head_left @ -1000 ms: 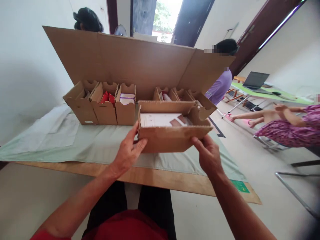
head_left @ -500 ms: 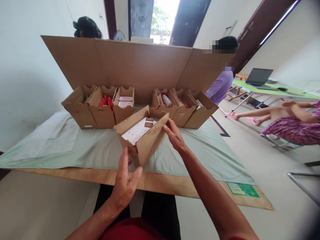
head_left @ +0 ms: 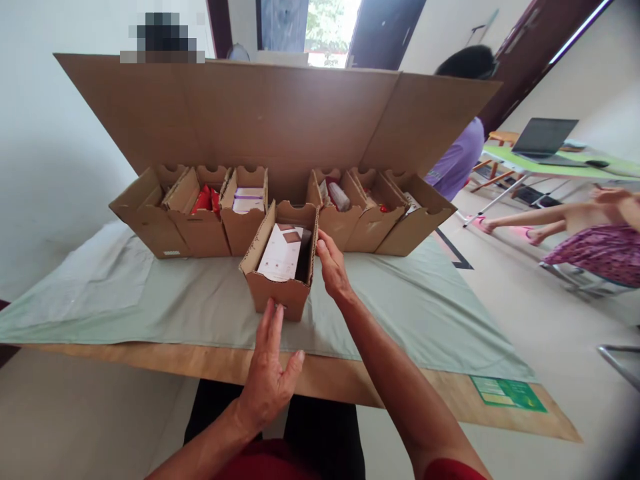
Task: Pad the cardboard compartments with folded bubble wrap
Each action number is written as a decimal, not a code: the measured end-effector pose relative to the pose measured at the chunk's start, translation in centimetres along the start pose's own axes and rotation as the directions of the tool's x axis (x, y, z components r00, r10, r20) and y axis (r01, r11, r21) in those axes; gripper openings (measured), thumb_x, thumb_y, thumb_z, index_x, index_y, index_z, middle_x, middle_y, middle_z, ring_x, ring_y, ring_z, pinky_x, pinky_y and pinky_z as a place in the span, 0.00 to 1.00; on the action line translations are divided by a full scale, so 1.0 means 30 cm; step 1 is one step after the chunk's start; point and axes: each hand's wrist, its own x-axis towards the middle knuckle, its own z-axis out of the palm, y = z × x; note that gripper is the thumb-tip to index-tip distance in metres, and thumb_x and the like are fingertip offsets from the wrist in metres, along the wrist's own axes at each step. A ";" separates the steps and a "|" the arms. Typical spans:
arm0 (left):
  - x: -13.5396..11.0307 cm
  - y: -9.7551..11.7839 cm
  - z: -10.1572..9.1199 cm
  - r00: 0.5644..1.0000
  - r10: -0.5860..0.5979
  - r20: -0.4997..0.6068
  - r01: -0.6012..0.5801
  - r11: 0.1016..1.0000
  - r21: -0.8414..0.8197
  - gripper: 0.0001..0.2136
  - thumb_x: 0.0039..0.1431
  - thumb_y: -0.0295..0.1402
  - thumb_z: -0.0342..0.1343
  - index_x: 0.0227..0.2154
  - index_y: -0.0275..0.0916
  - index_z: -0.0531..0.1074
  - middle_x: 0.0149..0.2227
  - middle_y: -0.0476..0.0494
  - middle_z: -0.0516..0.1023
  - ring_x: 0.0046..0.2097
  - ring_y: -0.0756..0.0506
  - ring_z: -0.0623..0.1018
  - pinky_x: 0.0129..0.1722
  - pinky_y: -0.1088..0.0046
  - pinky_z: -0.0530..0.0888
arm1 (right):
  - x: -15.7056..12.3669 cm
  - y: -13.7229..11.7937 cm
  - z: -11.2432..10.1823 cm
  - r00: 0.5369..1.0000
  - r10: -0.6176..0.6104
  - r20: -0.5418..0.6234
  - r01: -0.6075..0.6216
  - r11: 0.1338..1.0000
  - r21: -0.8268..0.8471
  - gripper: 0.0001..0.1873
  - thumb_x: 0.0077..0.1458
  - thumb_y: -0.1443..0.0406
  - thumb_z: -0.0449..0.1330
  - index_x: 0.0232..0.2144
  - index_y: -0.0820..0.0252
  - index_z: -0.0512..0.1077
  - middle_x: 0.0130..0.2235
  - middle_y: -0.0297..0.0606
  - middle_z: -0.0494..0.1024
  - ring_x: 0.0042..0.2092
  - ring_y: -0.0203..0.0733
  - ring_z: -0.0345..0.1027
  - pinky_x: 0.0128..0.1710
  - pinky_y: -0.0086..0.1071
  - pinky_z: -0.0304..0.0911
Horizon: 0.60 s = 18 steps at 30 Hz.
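An open-topped cardboard box [head_left: 275,292] stands at the middle of the table, its short front face toward me. Inside lies a white package [head_left: 281,257] with brown shapes printed at its far end. The fingertips of my left hand [head_left: 270,367] rest against the lower front of this box, fingers stretched out and thumb spread. At the box's right wall is my right hand [head_left: 331,263], fingers lying along the outside; part of them is hidden by the wall. Neither hand is wrapped round anything.
Cardboard boxes stand either side of a gap behind, holding red packets [head_left: 205,200], white-and-purple packs [head_left: 249,199] and a wrapped item [head_left: 339,197]. Behind rises a cardboard panel [head_left: 280,113]. A pale green cloth [head_left: 200,293] covers the table. Other people sit beyond and at right, near a laptop [head_left: 545,139].
The middle box has turned from slanting to nearly straight, its front now facing me. My left hand has come against its front, and my right hand has followed its right side.
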 end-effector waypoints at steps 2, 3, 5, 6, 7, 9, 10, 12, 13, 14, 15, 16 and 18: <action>0.022 0.000 0.006 1.000 -0.005 0.019 0.005 1.000 0.021 0.40 0.66 0.29 0.53 0.73 0.55 0.39 0.77 0.40 0.39 0.76 0.33 0.48 0.70 0.43 0.59 | -0.011 0.006 0.006 1.000 0.010 0.030 -0.011 0.999 0.032 0.37 0.63 0.39 0.52 0.63 0.53 0.69 0.66 0.42 0.69 0.66 0.51 0.62 0.68 0.49 0.56; 0.034 0.001 0.010 0.999 -0.008 0.034 0.007 1.000 0.020 0.40 0.65 0.28 0.54 0.73 0.55 0.39 0.77 0.40 0.36 0.76 0.33 0.47 0.70 0.42 0.59 | -0.015 0.009 0.008 0.999 0.006 0.041 -0.008 0.999 0.039 0.37 0.63 0.39 0.52 0.63 0.53 0.69 0.66 0.42 0.69 0.67 0.50 0.61 0.68 0.49 0.55; 0.063 0.002 0.024 0.998 -0.011 0.062 0.012 1.000 -0.003 0.41 0.64 0.28 0.54 0.73 0.55 0.39 0.77 0.40 0.33 0.76 0.32 0.45 0.70 0.41 0.58 | -0.019 0.017 0.009 0.999 -0.005 0.040 0.004 0.999 0.038 0.37 0.63 0.38 0.52 0.62 0.53 0.70 0.66 0.41 0.70 0.67 0.50 0.61 0.70 0.48 0.53; 0.082 0.001 0.034 0.997 -0.016 0.071 0.018 1.000 -0.023 0.41 0.64 0.28 0.55 0.73 0.55 0.40 0.77 0.40 0.33 0.76 0.32 0.44 0.70 0.41 0.58 | -0.021 0.024 0.010 0.999 -0.005 0.034 0.003 0.999 0.038 0.37 0.62 0.38 0.52 0.62 0.53 0.71 0.65 0.41 0.71 0.67 0.51 0.61 0.70 0.48 0.52; 0.103 -0.003 0.046 0.997 -0.023 0.076 0.027 0.998 -0.049 0.41 0.64 0.28 0.55 0.73 0.54 0.40 0.77 0.40 0.33 0.76 0.32 0.44 0.70 0.41 0.58 | -0.024 0.035 0.010 1.000 0.006 0.031 -0.008 0.999 0.048 0.38 0.62 0.37 0.52 0.61 0.54 0.71 0.65 0.41 0.71 0.67 0.51 0.62 0.70 0.48 0.53; 0.154 -0.013 0.075 0.997 -0.040 0.072 0.048 0.993 -0.108 0.40 0.64 0.29 0.55 0.73 0.53 0.41 0.77 0.39 0.31 0.76 0.32 0.46 0.70 0.42 0.60 | -0.039 0.070 0.008 0.997 0.066 0.029 -0.068 0.994 0.090 0.40 0.60 0.35 0.52 0.61 0.55 0.71 0.63 0.43 0.73 0.65 0.53 0.64 0.66 0.49 0.59; 0.183 -0.020 0.092 0.997 -0.047 0.066 0.056 0.989 -0.140 0.41 0.63 0.29 0.55 0.73 0.52 0.41 0.77 0.39 0.29 0.76 0.32 0.46 0.69 0.43 0.62 | -0.051 0.094 0.006 0.993 0.112 0.025 -0.114 0.988 0.108 0.41 0.59 0.34 0.52 0.61 0.55 0.71 0.63 0.45 0.73 0.64 0.53 0.66 0.64 0.49 0.63; 0.241 -0.033 0.128 0.998 -0.049 0.047 0.058 0.978 -0.201 0.41 0.63 0.29 0.54 0.73 0.51 0.40 0.76 0.38 0.25 0.76 0.32 0.46 0.68 0.45 0.65 | -0.079 0.146 -0.001 0.979 0.206 0.002 -0.205 0.972 0.115 0.42 0.58 0.33 0.51 0.59 0.55 0.72 0.61 0.47 0.74 0.61 0.55 0.69 0.59 0.50 0.68; 0.271 -0.037 0.146 0.998 -0.046 0.035 0.053 0.973 -0.227 0.41 0.62 0.29 0.54 0.73 0.51 0.39 0.76 0.38 0.24 0.76 0.32 0.45 0.67 0.46 0.66 | -0.095 0.172 -0.005 0.970 0.241 -0.015 -0.238 0.966 0.103 0.43 0.58 0.33 0.50 0.58 0.56 0.73 0.60 0.48 0.75 0.59 0.55 0.71 0.57 0.50 0.70; 0.300 -0.040 0.164 0.999 -0.044 0.022 0.048 0.967 -0.250 0.41 0.62 0.29 0.54 0.73 0.50 0.39 0.76 0.37 0.23 0.76 0.32 0.44 0.67 0.46 0.66 | -0.109 0.196 -0.010 0.964 0.264 -0.030 -0.260 0.962 0.087 0.43 0.58 0.32 0.49 0.56 0.57 0.74 0.58 0.50 0.76 0.57 0.56 0.73 0.56 0.50 0.71; 0.328 -0.041 0.181 0.999 -0.044 0.010 0.045 0.962 -0.269 0.41 0.62 0.30 0.55 0.73 0.49 0.39 0.76 0.36 0.22 0.76 0.32 0.43 0.67 0.47 0.67 | -0.121 0.216 -0.014 0.961 0.275 -0.039 -0.272 0.960 0.071 0.43 0.58 0.32 0.49 0.56 0.58 0.74 0.56 0.51 0.77 0.56 0.56 0.74 0.54 0.50 0.71; 0.355 -0.040 0.197 0.999 -0.047 -0.002 0.044 0.957 -0.286 0.41 0.62 0.30 0.55 0.73 0.48 0.39 0.76 0.35 0.22 0.76 0.32 0.44 0.67 0.48 0.67 | -0.131 0.234 -0.018 0.960 0.278 -0.042 -0.276 0.960 0.057 0.43 0.58 0.33 0.49 0.55 0.60 0.74 0.55 0.52 0.78 0.54 0.56 0.75 0.53 0.50 0.72; 0.406 -0.034 0.224 0.998 -0.063 -0.022 0.053 0.951 -0.305 0.40 0.62 0.30 0.55 0.73 0.45 0.40 0.76 0.33 0.23 0.76 0.33 0.44 0.67 0.50 0.67 | -0.141 0.258 -0.023 0.963 0.268 -0.034 -0.267 0.963 0.029 0.42 0.59 0.34 0.49 0.55 0.60 0.73 0.52 0.52 0.79 0.51 0.55 0.76 0.52 0.49 0.72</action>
